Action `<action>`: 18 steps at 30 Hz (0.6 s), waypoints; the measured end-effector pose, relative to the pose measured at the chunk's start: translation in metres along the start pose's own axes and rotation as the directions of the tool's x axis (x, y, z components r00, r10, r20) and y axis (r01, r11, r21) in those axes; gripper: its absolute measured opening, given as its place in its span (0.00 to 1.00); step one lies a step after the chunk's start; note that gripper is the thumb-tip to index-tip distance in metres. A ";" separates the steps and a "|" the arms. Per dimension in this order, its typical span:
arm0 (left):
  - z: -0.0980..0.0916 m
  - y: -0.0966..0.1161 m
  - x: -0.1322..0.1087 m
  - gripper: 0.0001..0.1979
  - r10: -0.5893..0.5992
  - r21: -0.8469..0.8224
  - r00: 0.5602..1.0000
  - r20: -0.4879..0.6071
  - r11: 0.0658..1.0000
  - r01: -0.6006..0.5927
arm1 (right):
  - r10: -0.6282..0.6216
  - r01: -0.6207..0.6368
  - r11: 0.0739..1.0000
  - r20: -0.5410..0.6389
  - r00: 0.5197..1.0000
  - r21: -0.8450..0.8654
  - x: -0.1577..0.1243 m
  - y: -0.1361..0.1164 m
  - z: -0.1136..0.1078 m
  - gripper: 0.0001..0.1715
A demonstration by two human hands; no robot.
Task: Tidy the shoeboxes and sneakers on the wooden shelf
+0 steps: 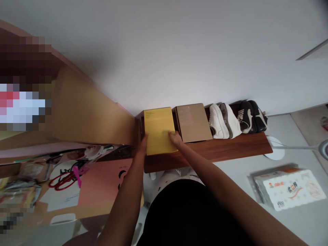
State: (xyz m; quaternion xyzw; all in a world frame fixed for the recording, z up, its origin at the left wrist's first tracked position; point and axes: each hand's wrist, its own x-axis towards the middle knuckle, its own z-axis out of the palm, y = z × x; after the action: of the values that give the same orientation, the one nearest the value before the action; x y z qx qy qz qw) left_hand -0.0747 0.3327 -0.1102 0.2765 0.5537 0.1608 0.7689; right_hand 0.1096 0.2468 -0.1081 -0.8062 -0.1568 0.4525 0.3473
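A person's left hand [144,143] and right hand [176,138] grasp a yellow box [159,131] by its opposite sides at the left end of a reddish-brown wooden bench [235,147]; the print in its top corner is too small to read. Just beside it sits a brown box [194,123] with a faint, illegible label, followed by white shoes [218,123] and black shoes [246,118]. On the floor at right, a white pack [294,191] reads "4500" beneath larger Chinese characters, including "柔" and "厚."

From the head of the person [189,212], the camera looks forward and down, past both arms [205,167], at a near brown shelf [230,147] and wall [179,51].
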 end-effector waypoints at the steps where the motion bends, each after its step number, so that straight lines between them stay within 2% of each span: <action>1: 0.002 0.001 -0.002 0.34 -0.007 -0.012 1.000 0.003 1.000 0.007 | 0.038 -0.038 0.999 -0.019 0.999 -0.015 -0.002 -0.001 -0.001 0.35; 3: 0.004 0.003 -0.006 0.36 0.000 -0.023 1.000 0.005 1.000 0.000 | 0.057 -0.058 0.998 -0.028 0.998 -0.025 -0.007 -0.002 -0.002 0.35; 6: 0.005 0.006 -0.017 0.36 0.040 -0.024 0.999 0.014 0.999 -0.039 | 0.022 -0.022 1.000 -0.009 1.000 -0.014 -0.016 0.002 -0.006 0.40; 9: 0.000 0.006 -0.031 0.37 0.112 -0.030 0.994 -0.004 0.993 -0.112 | -0.029 0.029 0.999 -0.003 1.000 0.024 -0.024 0.009 -0.010 0.44; 12: -0.009 0.002 -0.047 0.34 0.177 -0.034 0.983 -0.057 0.983 -0.179 | -0.074 0.073 0.992 0.011 0.997 0.099 -0.029 0.015 -0.013 0.43; 15: -0.018 0.000 -0.063 0.30 0.136 -0.017 0.985 -0.106 0.990 -0.138 | -0.103 0.094 0.983 0.052 0.993 0.157 -0.033 0.017 -0.014 0.40; 18: -0.022 0.001 -0.077 0.26 0.076 -0.014 0.993 -0.093 0.997 -0.077 | -0.144 0.126 0.973 0.082 0.986 0.191 -0.037 0.017 -0.011 0.42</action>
State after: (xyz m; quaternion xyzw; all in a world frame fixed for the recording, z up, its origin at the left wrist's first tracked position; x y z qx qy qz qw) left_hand -0.1215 0.2964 -0.0564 0.2829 0.5763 0.2077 0.7381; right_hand 0.0979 0.2098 -0.0933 -0.7353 -0.1849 0.4785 0.4429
